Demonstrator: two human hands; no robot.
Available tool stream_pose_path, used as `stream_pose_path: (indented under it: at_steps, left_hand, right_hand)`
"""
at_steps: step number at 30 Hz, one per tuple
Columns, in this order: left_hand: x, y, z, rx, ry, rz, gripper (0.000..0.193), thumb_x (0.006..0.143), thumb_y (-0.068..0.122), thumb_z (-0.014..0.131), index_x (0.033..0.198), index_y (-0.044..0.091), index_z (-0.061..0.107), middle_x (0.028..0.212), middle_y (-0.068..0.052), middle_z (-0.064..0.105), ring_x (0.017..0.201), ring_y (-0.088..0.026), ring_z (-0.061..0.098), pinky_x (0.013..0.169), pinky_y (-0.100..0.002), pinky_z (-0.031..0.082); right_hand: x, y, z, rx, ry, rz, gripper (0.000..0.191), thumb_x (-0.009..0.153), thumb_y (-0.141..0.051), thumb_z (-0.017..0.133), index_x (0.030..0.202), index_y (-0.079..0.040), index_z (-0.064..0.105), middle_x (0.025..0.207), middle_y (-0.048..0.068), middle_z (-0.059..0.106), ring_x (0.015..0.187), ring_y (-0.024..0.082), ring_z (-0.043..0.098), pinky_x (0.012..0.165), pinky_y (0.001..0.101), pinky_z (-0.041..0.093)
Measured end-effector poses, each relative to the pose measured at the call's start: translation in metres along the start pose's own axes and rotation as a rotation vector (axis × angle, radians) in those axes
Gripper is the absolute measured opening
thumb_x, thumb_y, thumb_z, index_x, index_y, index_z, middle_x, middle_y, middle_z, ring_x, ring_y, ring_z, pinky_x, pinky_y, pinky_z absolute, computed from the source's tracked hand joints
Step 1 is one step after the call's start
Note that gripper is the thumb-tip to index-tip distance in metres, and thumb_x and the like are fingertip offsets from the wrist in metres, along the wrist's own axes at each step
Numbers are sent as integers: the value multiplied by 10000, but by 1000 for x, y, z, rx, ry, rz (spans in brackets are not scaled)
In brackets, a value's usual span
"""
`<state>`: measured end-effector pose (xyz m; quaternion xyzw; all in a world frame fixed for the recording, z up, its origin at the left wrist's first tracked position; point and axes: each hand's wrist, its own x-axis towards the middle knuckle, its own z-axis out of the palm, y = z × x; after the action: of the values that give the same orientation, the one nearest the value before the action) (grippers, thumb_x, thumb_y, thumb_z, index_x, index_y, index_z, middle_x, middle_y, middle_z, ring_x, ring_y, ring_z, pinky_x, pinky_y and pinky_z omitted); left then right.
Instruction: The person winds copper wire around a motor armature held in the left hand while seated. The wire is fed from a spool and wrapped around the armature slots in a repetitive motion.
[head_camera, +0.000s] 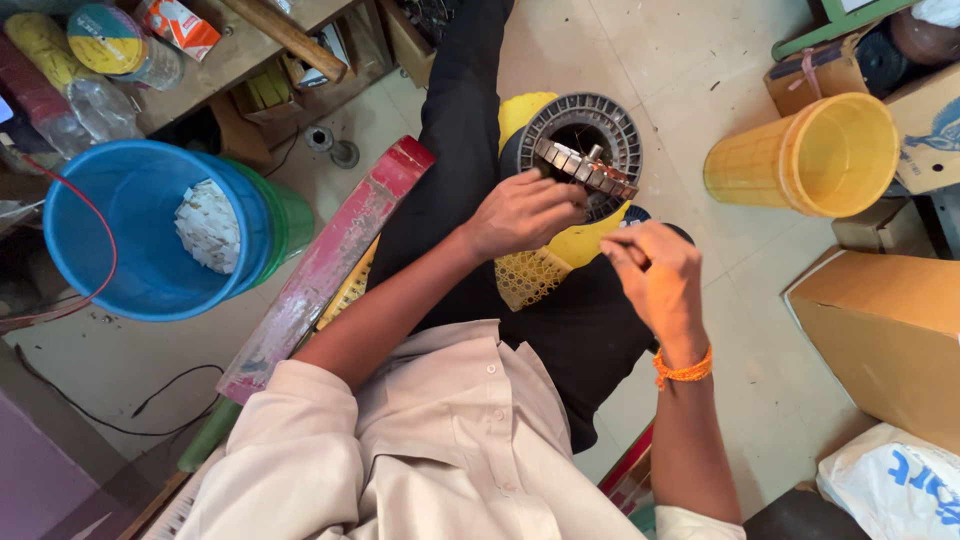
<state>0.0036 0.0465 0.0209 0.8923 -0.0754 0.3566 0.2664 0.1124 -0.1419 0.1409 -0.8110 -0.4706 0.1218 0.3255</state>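
Observation:
My left hand (522, 212) grips a round metal motor core (588, 166) with slotted teeth and copper winding, held over my lap. Behind the core lies a grey plastic spool (606, 118) on a yellow one. My right hand (652, 268) hovers just below and right of the core, fingertips pinched together as if on a thin wire; the wire itself is too fine to make out. An orange thread band circles my right wrist.
A blue bucket (110, 250) holding white paper pieces stands at left, nested in a green one. A red wooden plank (325, 262) leans beside my leg. A yellow tub (810, 158) lies on the right, with cardboard boxes (890, 335) near it. Shelves with clutter at top left.

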Motion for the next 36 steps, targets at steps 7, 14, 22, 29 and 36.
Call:
stream_pose_path:
  at_steps: [7, 14, 22, 29, 36]
  left_hand:
    - [2, 35, 25, -626, 351, -639, 121, 937, 54, 762, 933, 20, 646, 1026, -40, 740, 628, -41, 510, 546, -221, 419]
    - [7, 42, 39, -734, 461, -959, 113, 921, 78, 745, 903, -6, 672, 929, -14, 758, 656, 30, 535, 546, -203, 437]
    - [25, 53, 39, -525, 468, -1091, 116, 902, 137, 748, 927, 31, 708, 795, -34, 734, 578, -84, 571, 554, -291, 462]
    - [38, 57, 25, -358, 463, -1036, 138, 920, 169, 747, 987, 57, 701, 880, -58, 740, 709, -217, 668, 627, -360, 507]
    - [35, 23, -17, 41, 167, -151, 370, 901, 212, 781, 1208, 150, 584, 1130, -1, 692, 994, -226, 624, 908, -394, 484]
  right_hand:
    - [39, -11, 1, 27, 67, 12, 81, 928, 41, 775, 944, 16, 700, 768, 86, 589, 596, 150, 451, 585, 289, 398]
    - [76, -9, 4, 281, 25, 71, 27, 973, 23, 709, 955, 30, 689, 774, -7, 659, 694, 15, 590, 647, 229, 497]
    - [96, 27, 8, 191, -32, 302, 103, 930, -57, 773, 939, 37, 734, 608, -85, 370, 575, 29, 311, 511, 234, 263]
    - [95, 56, 15, 156, -16, 355, 119, 900, -96, 802, 931, 11, 760, 582, -115, 433, 543, -10, 377, 476, 223, 313]
    - [70, 65, -6, 290, 32, 485, 145, 894, -94, 820, 957, 20, 758, 637, -130, 446, 560, -20, 344, 494, 207, 232]
